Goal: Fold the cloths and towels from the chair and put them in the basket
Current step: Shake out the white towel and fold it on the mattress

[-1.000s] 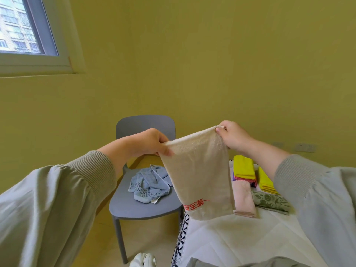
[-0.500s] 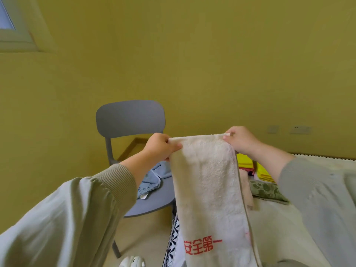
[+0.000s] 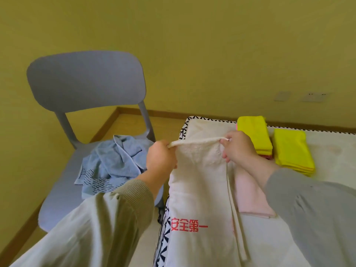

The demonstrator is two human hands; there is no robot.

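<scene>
The cream terry-cloth towel (image 3: 200, 189) pinched between left hand (image 3: 160, 158) and right hand (image 3: 238, 147) looks nubby and matt. Left of the left hand, the grey-blue plastic chair (image 3: 86, 79) is smooth, matt. Beyond the right hand, folded yellow cloths (image 3: 291, 149) look fine, velvety.

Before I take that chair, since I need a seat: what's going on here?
A person is folding laundry. The left hand and right hand each pinch a top corner of a cream towel with red lettering, held over the white-covered surface. A blue towel lies crumpled on the grey chair, not yet folded. Folded yellow cloths and a pink towel lie on that surface. No basket is in view.
</scene>
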